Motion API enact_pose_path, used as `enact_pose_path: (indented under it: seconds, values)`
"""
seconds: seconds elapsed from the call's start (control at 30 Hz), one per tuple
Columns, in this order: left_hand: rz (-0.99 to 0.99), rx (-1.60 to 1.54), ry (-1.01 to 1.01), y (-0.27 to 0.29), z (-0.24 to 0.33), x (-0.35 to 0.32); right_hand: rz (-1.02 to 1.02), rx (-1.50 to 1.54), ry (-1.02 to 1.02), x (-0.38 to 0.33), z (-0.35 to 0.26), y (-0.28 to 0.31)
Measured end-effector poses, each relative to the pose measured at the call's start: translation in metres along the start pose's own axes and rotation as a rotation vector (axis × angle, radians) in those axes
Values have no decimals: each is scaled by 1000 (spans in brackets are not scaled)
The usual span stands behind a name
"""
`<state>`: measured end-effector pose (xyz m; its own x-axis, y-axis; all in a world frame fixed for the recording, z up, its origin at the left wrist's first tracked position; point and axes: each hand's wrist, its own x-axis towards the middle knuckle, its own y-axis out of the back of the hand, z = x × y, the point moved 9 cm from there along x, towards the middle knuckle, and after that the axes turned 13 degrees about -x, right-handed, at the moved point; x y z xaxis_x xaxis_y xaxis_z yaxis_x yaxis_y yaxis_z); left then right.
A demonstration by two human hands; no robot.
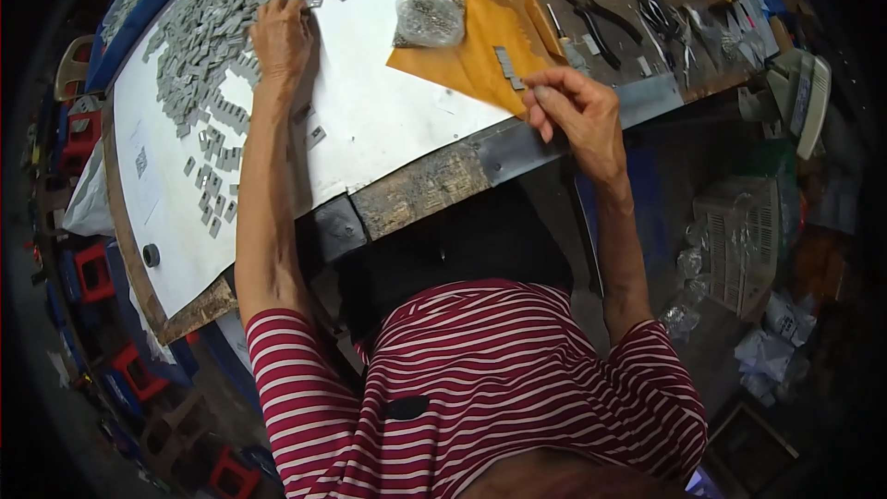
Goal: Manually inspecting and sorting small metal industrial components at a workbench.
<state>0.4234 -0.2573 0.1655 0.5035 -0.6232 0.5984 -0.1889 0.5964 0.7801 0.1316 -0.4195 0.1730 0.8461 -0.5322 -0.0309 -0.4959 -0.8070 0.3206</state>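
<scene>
We see small flat rectangular grey metal pieces (203,18) against a broad white paper sheet (360,102), and a flat orange-yellow paper envelope (471,65). The mottled brown wooden tabletop edge (430,185) bears grey metal strips (647,99), while we find a small round ring (151,255) black and a short-sleeved cloth shirt (499,360) maroon with thin white stripes.

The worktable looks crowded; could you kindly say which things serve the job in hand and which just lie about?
In use, apparently:
small grey plates at the left hand
plate row beside the right hand
brown paper under that row

Probably lying about:
black-handled pliers
small black cylinder
</scene>
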Motion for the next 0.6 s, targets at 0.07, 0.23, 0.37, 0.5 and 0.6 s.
enact_pose_path:
  seconds: [0.07,0.23,0.37,0.5,0.6]
  values:
    - [-18,-16,16,2,2,0,22,-42,5,8,3,3]
    - [-55,-41,33,7,16,-3,185,-567,305,38,-1,4]
    - [-11,-240,34,28,36,-9,210,-833,512,49,-11,-9]
    - [88,-795,257,59,46,-22,158,-892,584,56,-7,-18]
    - [80,-964,332,80,65,-36,125,-910,668,56,-7,-19]
